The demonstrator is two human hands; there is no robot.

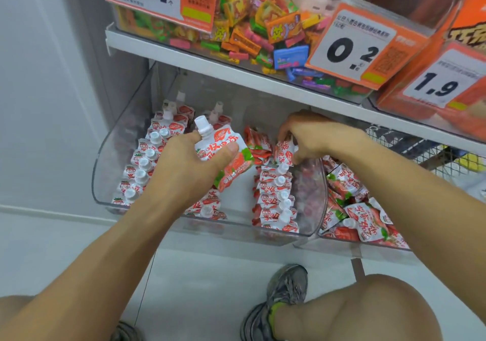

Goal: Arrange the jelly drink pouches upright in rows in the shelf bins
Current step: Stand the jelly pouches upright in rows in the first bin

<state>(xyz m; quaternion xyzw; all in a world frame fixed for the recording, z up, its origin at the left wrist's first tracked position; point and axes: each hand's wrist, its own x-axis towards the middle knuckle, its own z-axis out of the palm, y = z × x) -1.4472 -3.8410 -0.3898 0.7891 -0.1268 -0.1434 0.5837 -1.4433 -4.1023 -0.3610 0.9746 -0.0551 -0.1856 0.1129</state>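
A clear plastic shelf bin (110, 156) holds red-and-white jelly drink pouches with white caps. One upright row (143, 167) runs along its left side, another row (276, 198) along its right side. My left hand (184, 167) grips a single pouch (223, 154) above the middle of the bin, cap pointing up and back. My right hand (310, 138) pinches the top of a pouch (285, 151) at the back end of the right row. A second bin (342, 238) to the right holds pouches (365, 222) lying in a loose heap.
A white shelf board (210, 69) hangs just above the bins, carrying a bin of mixed candies (249, 25) and orange price tags (355, 48). A wire basket (420, 151) sits at the right. My knee (363, 311) and shoes (284, 293) are below, on a pale floor.
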